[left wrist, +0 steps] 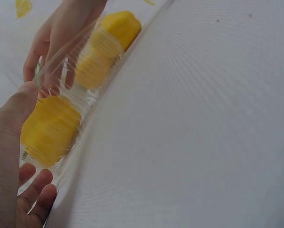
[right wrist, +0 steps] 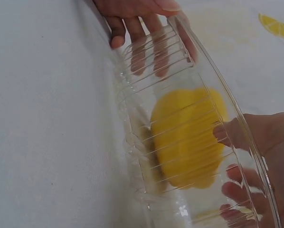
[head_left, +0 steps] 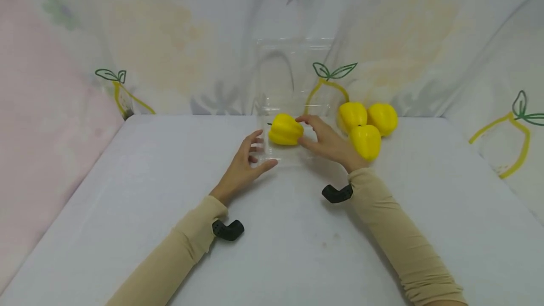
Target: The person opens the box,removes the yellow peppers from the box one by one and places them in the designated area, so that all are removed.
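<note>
A yellow bell pepper (head_left: 285,130) lies on its side in a clear plastic box (head_left: 297,158), its stem toward the left. My right hand (head_left: 329,143) reaches in from the right, thumb and fingertips at the pepper's blunt end, not wrapped round it. Through the ribbed plastic in the right wrist view, the thumb overlaps the pepper (right wrist: 187,137) while the other fingers stand spread beside it. At the box's near left corner is my left hand (head_left: 242,169), its fingers extended along the left side and its thumb on the front rim.
Behind the base, the box's clear lid (head_left: 276,74) stands raised. Three more yellow bell peppers (head_left: 366,141) sit clustered to the right, close by my right wrist. A white cloth covers the table (head_left: 170,155), with a lemon-print curtain (head_left: 170,51) hanging at its back edge.
</note>
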Action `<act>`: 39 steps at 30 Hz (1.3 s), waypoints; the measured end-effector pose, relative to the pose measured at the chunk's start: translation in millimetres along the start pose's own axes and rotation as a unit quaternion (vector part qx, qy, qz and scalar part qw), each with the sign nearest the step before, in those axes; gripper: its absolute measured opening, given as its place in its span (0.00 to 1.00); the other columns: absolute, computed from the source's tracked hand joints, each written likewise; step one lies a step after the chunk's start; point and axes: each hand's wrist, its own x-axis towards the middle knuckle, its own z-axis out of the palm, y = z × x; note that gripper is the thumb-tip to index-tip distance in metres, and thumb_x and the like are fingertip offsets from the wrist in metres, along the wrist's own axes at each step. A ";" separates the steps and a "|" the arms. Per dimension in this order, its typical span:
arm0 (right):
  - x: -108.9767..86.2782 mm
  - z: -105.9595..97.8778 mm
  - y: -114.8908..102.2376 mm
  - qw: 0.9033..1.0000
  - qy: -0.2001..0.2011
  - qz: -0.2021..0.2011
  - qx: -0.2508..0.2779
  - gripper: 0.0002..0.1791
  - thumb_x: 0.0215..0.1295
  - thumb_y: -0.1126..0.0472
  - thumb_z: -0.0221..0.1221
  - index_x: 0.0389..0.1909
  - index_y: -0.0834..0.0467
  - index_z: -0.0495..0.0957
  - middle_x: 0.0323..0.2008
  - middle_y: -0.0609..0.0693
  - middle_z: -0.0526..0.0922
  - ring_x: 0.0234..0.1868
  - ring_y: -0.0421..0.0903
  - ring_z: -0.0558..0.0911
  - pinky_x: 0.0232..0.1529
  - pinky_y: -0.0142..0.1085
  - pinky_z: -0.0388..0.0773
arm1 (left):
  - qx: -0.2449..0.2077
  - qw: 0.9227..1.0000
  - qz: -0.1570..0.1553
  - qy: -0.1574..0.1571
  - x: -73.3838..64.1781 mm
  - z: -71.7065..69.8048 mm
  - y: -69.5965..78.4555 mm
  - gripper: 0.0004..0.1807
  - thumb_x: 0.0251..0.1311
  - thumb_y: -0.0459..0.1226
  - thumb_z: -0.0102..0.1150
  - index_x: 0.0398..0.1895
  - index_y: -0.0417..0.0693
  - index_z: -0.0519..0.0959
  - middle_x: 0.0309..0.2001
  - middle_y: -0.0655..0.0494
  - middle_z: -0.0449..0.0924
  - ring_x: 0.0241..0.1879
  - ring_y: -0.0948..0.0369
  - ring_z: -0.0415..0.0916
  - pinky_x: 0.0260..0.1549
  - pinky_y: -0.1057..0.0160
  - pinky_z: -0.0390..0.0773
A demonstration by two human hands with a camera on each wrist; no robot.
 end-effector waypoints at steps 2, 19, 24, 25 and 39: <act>1.3 1.6 0.0 1.000 -0.006 -0.005 -0.002 0.29 0.65 0.55 0.57 0.65 0.55 0.61 0.66 0.51 0.65 0.67 0.56 0.64 0.68 0.50 0.60 | 0.002 1.000 0.002 0.000 -0.2 0.3 -1.1 0.47 0.52 0.58 0.63 0.72 0.64 0.49 0.62 0.56 0.65 0.54 0.58 0.70 0.52 0.57 0.74; 9.1 8.1 -7.4 0.999 -0.005 -0.038 -0.020 0.30 0.62 0.58 0.61 0.63 0.60 0.62 0.62 0.57 0.67 0.63 0.58 0.67 0.65 0.50 0.65 | 0.007 1.000 -0.017 0.004 -3.9 -1.6 -2.6 0.47 0.51 0.58 0.64 0.72 0.70 0.49 0.63 0.59 0.65 0.53 0.57 0.70 0.52 0.57 0.73; 12.5 8.8 -9.7 0.999 0.000 -0.030 -0.022 0.35 0.61 0.57 0.62 0.66 0.60 0.59 0.65 0.57 0.64 0.65 0.57 0.66 0.67 0.50 0.63 | 0.005 1.000 -0.011 0.001 -2.5 0.9 0.0 0.47 0.51 0.58 0.64 0.72 0.68 0.49 0.63 0.58 0.65 0.55 0.59 0.70 0.52 0.57 0.73; 12.8 9.1 -10.3 0.999 0.002 -0.029 -0.022 0.36 0.61 0.56 0.63 0.66 0.60 0.59 0.65 0.57 0.64 0.65 0.57 0.66 0.67 0.50 0.63 | 0.005 1.000 -0.008 0.000 -2.7 1.2 0.2 0.47 0.51 0.58 0.64 0.72 0.67 0.49 0.63 0.58 0.65 0.55 0.59 0.69 0.52 0.57 0.73; 21.9 15.3 -15.0 0.998 0.002 -0.037 -0.050 0.37 0.62 0.52 0.62 0.68 0.55 0.57 0.67 0.56 0.62 0.66 0.55 0.65 0.68 0.52 0.60 | 0.006 1.000 0.011 0.010 -3.1 1.8 -0.3 0.46 0.53 0.55 0.64 0.72 0.67 0.50 0.62 0.55 0.66 0.56 0.60 0.70 0.51 0.59 0.75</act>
